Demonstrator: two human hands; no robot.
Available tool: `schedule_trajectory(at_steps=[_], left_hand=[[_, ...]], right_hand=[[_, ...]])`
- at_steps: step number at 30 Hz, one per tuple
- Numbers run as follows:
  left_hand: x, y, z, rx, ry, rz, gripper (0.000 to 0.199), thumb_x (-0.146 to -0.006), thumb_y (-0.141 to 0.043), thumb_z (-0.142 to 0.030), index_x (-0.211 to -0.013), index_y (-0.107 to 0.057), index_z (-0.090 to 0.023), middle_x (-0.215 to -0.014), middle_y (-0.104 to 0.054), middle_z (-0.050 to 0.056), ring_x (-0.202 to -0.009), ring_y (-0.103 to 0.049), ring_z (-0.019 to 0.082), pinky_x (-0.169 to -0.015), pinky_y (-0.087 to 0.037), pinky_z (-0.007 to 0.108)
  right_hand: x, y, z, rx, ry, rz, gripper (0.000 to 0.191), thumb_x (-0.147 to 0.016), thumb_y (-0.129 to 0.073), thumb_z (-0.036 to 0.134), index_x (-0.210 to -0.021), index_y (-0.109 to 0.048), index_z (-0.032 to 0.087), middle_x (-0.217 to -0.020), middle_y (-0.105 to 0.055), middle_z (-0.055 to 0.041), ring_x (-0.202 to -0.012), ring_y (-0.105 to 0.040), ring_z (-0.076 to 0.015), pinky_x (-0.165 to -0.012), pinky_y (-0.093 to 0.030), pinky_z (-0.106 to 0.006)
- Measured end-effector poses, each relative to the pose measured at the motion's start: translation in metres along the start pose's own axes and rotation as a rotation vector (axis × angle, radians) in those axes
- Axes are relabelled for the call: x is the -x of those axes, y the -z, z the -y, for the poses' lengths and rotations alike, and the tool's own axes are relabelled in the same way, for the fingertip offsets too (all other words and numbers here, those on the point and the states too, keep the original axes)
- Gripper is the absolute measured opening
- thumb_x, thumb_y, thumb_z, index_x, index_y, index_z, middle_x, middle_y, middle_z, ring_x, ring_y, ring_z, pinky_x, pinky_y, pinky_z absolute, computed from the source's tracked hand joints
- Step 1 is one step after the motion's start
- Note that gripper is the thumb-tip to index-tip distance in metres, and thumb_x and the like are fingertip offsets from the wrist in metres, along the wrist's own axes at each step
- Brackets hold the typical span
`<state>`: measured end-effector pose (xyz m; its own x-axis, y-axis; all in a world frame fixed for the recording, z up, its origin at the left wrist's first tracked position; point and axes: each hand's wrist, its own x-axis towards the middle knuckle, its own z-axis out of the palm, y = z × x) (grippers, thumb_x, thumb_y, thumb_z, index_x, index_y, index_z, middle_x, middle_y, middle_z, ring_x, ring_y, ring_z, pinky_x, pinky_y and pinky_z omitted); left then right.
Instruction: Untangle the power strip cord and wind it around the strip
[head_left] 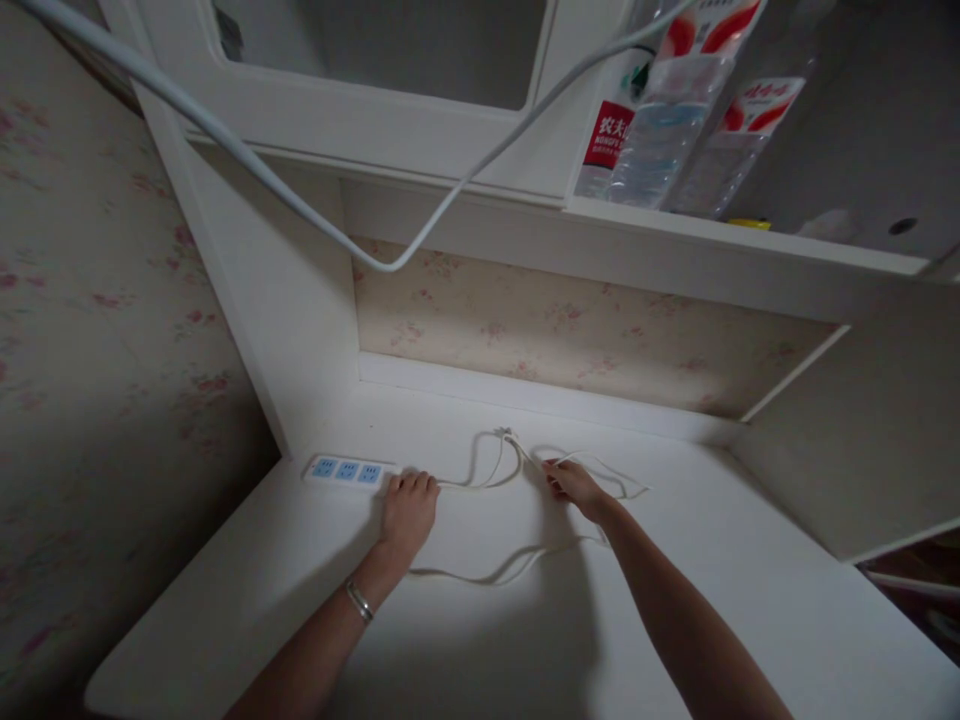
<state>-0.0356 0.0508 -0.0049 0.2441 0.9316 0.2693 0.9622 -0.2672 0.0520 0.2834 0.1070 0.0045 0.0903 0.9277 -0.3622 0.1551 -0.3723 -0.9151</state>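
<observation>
A white power strip (347, 471) with several blue sockets lies on the white desktop. My left hand (412, 508), with a silver bracelet at the wrist, is closed over its right end, where the cord leaves. From there the white cord (480, 487) runs right and bends back in a loop near the rear of the desk. My right hand (574, 483) pinches the cord between thumb and fingers. More cord loops to the right of that hand, and another stretch (487, 582) curves across the desk nearer to me.
A thick pale cable (390, 267) hangs in a V close to the camera. Above the desk, a cabinet shelf (720, 226) holds several plastic water bottles (667, 130). White side panels (847, 440) and a flowered wall (525, 320) enclose the desk's back.
</observation>
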Motion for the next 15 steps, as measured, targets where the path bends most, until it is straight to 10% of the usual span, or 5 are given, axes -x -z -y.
schedule_trajectory(at_steps=[15], left_hand=[[0.003, -0.012, -0.004, 0.066, 0.065, -0.089, 0.023, -0.093, -0.043, -0.026, -0.094, -0.064, -0.018, -0.092, -0.064, 0.008, -0.088, -0.057, 0.024, -0.082, -0.040, 0.038]], right_hand=[[-0.059, -0.021, 0.042, -0.121, 0.132, -0.136, 0.024, -0.090, -0.052, 0.042, -0.100, -0.061, 0.022, -0.120, -0.063, -0.0064, -0.092, -0.065, -0.0147, -0.077, -0.053, -0.027]])
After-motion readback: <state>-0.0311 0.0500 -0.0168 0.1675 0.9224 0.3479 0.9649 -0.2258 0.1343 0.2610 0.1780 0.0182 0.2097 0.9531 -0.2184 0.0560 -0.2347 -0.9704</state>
